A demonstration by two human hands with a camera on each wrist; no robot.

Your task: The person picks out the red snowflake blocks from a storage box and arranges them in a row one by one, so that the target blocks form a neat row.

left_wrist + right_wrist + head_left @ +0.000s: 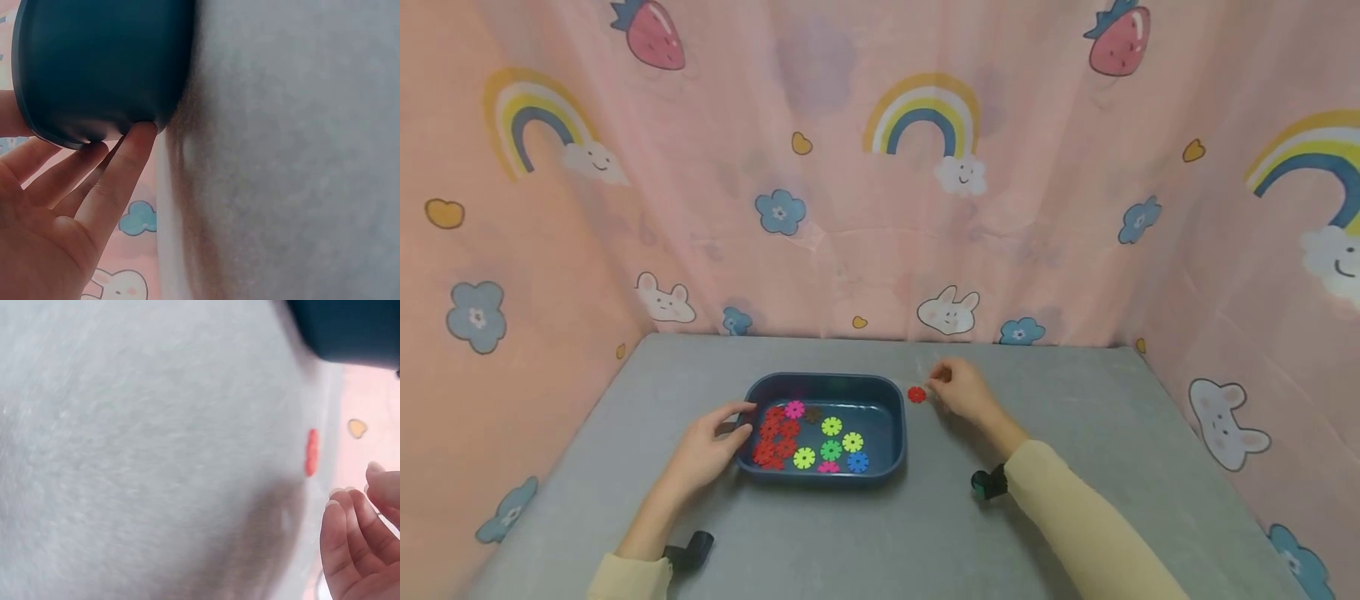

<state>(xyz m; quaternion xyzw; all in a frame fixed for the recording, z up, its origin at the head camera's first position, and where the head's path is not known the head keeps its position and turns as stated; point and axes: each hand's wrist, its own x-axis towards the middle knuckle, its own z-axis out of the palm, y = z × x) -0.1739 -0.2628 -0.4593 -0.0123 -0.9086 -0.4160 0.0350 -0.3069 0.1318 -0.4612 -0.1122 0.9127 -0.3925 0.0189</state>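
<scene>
A dark blue tray (pixel 820 481) stands on the grey table, with red, yellow, green, pink and blue notched discs lying in it. My left hand (pixel 700 450) grips its left end; in the left wrist view the fingers of that hand (pixel 69 194) press the tray's outer wall (pixel 106 62) and the thumb lies at the rim. Right of the tray, a single red disc (pixel 916 394) lies flat on the table. Just beside this disc (pixel 312 452) is my right hand (pixel 362 544), fingers loosely bent, thumb apart from them, holding nothing that shows.
The grey table (pixel 1075 417) extends on both sides of the tray and in front of it. A pink patterned curtain (pixel 865 250) hangs behind the table and along both sides. Each wrist wears a small black camera.
</scene>
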